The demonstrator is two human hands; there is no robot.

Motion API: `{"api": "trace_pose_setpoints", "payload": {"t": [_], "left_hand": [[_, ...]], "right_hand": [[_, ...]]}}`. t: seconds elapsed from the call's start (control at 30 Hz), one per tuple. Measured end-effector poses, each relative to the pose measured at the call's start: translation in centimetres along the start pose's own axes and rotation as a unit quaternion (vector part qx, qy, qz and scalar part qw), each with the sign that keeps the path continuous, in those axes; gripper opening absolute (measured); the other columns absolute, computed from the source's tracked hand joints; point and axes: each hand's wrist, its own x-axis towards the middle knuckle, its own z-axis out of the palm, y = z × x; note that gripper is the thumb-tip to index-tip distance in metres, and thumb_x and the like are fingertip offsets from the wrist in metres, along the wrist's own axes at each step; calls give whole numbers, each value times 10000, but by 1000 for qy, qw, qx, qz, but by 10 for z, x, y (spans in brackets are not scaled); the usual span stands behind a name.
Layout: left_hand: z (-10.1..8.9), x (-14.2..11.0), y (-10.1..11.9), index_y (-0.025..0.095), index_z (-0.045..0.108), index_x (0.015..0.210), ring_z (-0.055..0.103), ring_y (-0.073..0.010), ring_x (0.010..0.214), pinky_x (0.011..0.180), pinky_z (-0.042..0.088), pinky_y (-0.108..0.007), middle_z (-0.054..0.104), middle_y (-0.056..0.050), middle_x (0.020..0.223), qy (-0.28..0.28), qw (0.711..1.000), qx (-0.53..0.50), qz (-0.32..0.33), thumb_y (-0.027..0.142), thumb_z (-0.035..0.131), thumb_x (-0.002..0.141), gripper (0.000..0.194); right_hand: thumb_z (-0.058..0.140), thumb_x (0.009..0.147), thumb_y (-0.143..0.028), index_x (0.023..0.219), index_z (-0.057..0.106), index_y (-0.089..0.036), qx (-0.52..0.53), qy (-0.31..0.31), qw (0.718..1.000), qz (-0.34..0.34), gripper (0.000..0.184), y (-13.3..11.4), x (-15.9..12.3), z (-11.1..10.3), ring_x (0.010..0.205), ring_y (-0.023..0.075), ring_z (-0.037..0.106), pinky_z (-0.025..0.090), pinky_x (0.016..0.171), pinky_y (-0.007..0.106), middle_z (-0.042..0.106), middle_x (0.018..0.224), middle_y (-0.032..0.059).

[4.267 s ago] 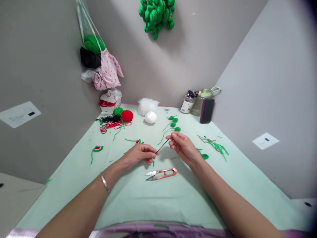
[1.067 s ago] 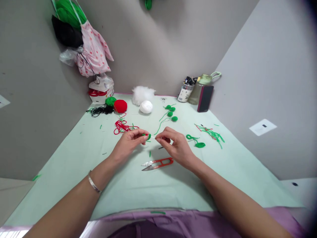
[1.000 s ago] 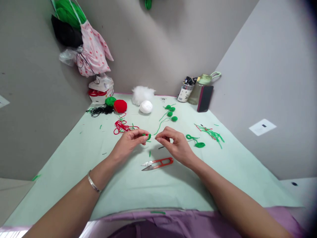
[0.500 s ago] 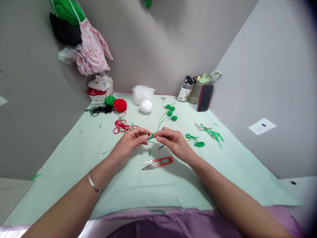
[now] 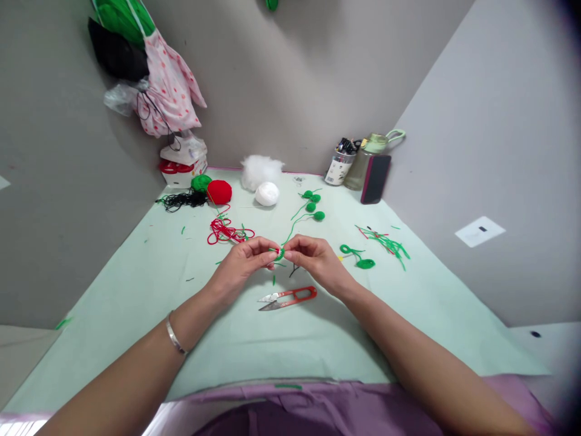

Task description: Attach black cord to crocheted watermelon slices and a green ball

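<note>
Between my two hands is a small green and red crocheted piece [image 5: 280, 254], mostly covered by fingertips. My left hand [image 5: 245, 260] pinches its left side, thumb toward me. On its other side, the thumb and forefinger of my right hand [image 5: 316, 259] close on the green edge. Just below the hands lie orange-handled thread snips [image 5: 290, 297], blades pointing left. A short black strand [image 5: 294, 270] shows beneath my right hand. Beyond the hands are several small green crocheted balls [image 5: 311, 206] with yarn tails.
Red yarn ball [image 5: 219, 192], loose red yarn [image 5: 226, 232], black yarn [image 5: 184, 200] at back left. White yarn ball [image 5: 267, 194] before stuffing [image 5: 261, 172]. Phone [image 5: 376, 179], bottle [image 5: 358, 166], pen cup [image 5: 339, 168] at back right. Green crocheted leaf [image 5: 365, 264] and yarn scraps [image 5: 388, 243] lie right.
My right hand has moved slightly left, its thumb and forefinger now closed on the crocheted piece. The piece has turned and shows more green edge. The snips stay put.
</note>
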Motion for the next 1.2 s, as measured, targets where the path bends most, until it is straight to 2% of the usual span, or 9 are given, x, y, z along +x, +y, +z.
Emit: {"api": "trace_pose_setpoints", "payload": {"t": [0.2,0.33,0.53,0.7,0.83,0.9,0.97,1.1,1.2], "left_hand": [[5,1,-1,189,626,861,568,-104,711,732,452,-251,580,44,744,50,999,-16,3,306,743,759,194],[7,3,-4,171,612,823,593,-122,718,730,451,-258,610,31,729,42,999,14,4,300,734,747,193],[6,3,-9,161,616,844,611,-141,759,751,451,-268,652,0,801,28,998,62,-2,307,721,739,208],[11,2,-9,156,627,814,611,-151,759,750,455,-275,650,-2,792,13,996,92,9,303,711,724,191],[12,4,-9,160,624,762,586,-143,720,705,439,-257,644,14,750,1,993,114,14,227,699,689,124],[12,4,-10,159,631,758,586,-151,721,698,436,-259,647,17,738,-15,993,116,2,208,697,679,114],[10,3,-11,156,642,754,589,-160,721,703,440,-269,649,15,722,-33,993,112,-18,221,708,684,116],[8,1,-11,156,633,759,599,-160,763,758,448,-286,669,-12,772,-95,993,60,-34,283,685,772,138],[7,-1,-8,150,643,855,615,-152,779,783,457,-296,687,-41,841,-147,988,18,-41,310,656,827,163]], "right_hand": [[639,821,-286,909,623,-164,-19,24,999,32,152,3,-1,9,643,115,538,460,646,266,596,726,-5],[540,890,-236,938,589,-179,-90,27,995,-28,88,1,-5,13,708,130,592,471,689,266,641,790,15],[511,931,-218,867,602,-193,-309,0,944,-114,114,4,-8,11,663,113,559,401,637,228,651,777,9],[493,938,-219,865,594,-192,-377,-30,921,-95,128,4,-8,8,589,114,525,359,582,233,633,711,8],[498,912,-190,798,619,-183,-413,4,892,-182,166,3,-9,13,713,136,554,386,611,251,632,903,74],[485,919,-197,819,635,-188,-391,16,890,-234,181,1,-10,16,786,149,576,414,641,257,629,967,93],[483,931,-226,852,635,-197,-334,16,910,-244,174,-2,-11,18,824,154,590,439,672,262,637,977,93],[463,960,-349,884,531,-208,-85,-12,993,-78,174,-10,-7,14,573,114,572,420,524,241,649,761,24],[470,960,-400,845,472,-204,73,-54,995,29,227,-11,-3,7,412,79,466,330,428,202,583,568,-42]]}}
